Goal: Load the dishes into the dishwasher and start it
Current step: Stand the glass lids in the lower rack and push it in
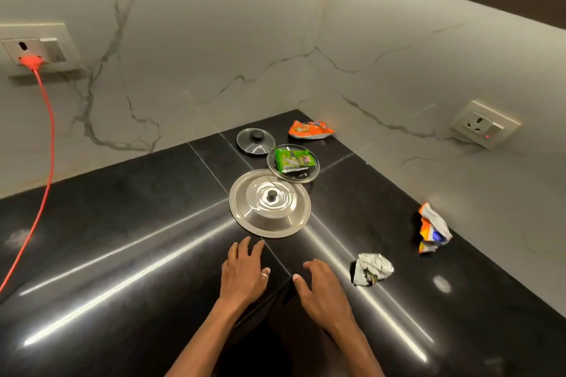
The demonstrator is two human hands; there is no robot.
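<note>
From the head camera we look down on a black polished countertop point(122, 239) set into a corner of pale veined wall point(214, 55). The left hand point(243, 275) reaches forward with its fingers point(245, 246) spread and nearly straight, holding nothing; a ring shows on this hand, near the thumb. The right hand point(321, 291) lies just beside it, its fingers point(312, 265) loosely curled downward and also empty. We cannot tell whether either hand touches the countertop or hovers above it. Just beyond the left fingertips, close but apart from them, the large steel lid point(269, 203) rests flat with its knob upward. Farther out past that lid and a little toward the right fingers' side sits a clear glass plate point(301, 176), whose edge overlaps the steel lid's far rim; a green packet point(294, 158) lies on it. Beyond the plate, farthest from the left fingers, a small glass lid point(255, 142) with a dark knob lies flat, and an orange packet point(311, 129) lies near the wall corner. Near the right fingers, on their outer side, lies a crumpled silver wrapper point(372, 269); well beyond it in the same direction lies a crumpled orange and white wrapper point(433, 228). Far off to the outer side of the left fingers, a red cord point(46, 162) hangs from a wall socket point(33, 49) and runs across the countertop. A second socket point(485, 124), showing a small red light, sits on the wall well past the right fingers.
</note>
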